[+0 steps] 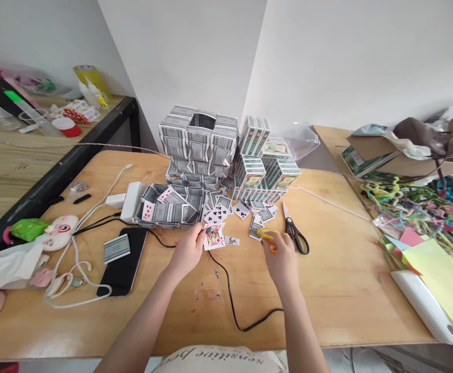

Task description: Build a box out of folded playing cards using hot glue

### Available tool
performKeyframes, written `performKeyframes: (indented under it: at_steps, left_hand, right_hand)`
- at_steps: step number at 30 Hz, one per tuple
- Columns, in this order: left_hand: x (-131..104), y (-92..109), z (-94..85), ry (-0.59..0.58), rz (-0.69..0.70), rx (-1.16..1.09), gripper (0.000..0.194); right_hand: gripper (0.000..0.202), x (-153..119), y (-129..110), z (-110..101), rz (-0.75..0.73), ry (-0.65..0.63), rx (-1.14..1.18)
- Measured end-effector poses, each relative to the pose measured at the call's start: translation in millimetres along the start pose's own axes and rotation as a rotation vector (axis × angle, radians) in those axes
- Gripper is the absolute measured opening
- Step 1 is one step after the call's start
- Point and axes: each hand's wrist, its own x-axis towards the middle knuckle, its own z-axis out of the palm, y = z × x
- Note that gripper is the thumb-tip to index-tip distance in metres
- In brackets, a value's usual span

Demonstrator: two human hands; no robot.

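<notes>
A face card (pixel 214 237) with a red diamond mark is pinched in my left hand (pixel 189 249), just in front of a pile of loose cards (pixel 219 212). My right hand (pixel 281 255) is closed on a small yellow tool (pixel 267 234), whose tip lies over patterned cards (pixel 255 226). Black-handled scissors (pixel 297 235) lie beside my right hand. Behind my left hand, a box made of folded cards (pixel 172 224) holds more cards. A tall structure of folded cards (pixel 199 142) rises behind it.
Stacked card packs (pixel 267 194) stand at the back. A black phone (pixel 123 272) with a card on top and white cables lie left. A black cable (pixel 230 295) crosses the table in front. Coloured paper (pixel 436 264) and pipe cleaners (pixel 409 207) lie right.
</notes>
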Motion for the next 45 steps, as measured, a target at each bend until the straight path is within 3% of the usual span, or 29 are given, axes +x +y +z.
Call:
performKeyframes:
  at_steps: [2, 4, 10, 13, 16, 20, 25, 32, 39, 45]
  left_hand:
    - [0, 0, 0.0, -0.015, 0.013, -0.017, 0.017]
    - [-1, 0, -1.0, -0.019, 0.014, -0.027, 0.016]
    - [-3, -4, -7.5, -0.005, -0.033, -0.074, 0.016]
    - [-4, -4, -7.4, -0.004, -0.055, -0.078, 0.017]
    - [-5, -2, -4.4, -0.016, -0.060, -0.086, 0.017]
    - [-4, 0, -0.3, -0.026, -0.044, -0.073, 0.017]
    - [-3, 5, 2.4, -0.033, -0.038, -0.078, 0.018]
    - [-6, 7, 4.8, -0.075, -0.066, -0.206, 0.018]
    - [-10, 11, 4.9, -0.105, -0.134, -0.475, 0.017]
    - [-10, 17, -5.3, -0.316, -0.127, -0.956, 0.025]
  right_hand:
    - [0.020, 2, -18, 9, -0.125, -0.187, 0.112]
    - [0.022, 4, -32, 21, -0.175, -0.271, 0.090]
    - [0.010, 7, -40, 44, -0.073, -0.298, 0.031]
    - [0.004, 9, -35, 41, -0.044, -0.292, 0.121]
    - [0.007, 10, -34, 31, 0.038, -0.310, 0.368]
    - [0.025, 9, -44, 13, 0.145, -0.474, 0.852]
    - [0.030, 9, -58, 6, 0.216, -0.583, 1.030]
    - [0.030, 8, -61, 11, 0.267, -0.542, 1.072]
    - [0.027, 8, -62, 8, 0.288, -0.516, 1.059]
    - [0.027, 6, -62, 4, 0.240, -0.479, 1.043]
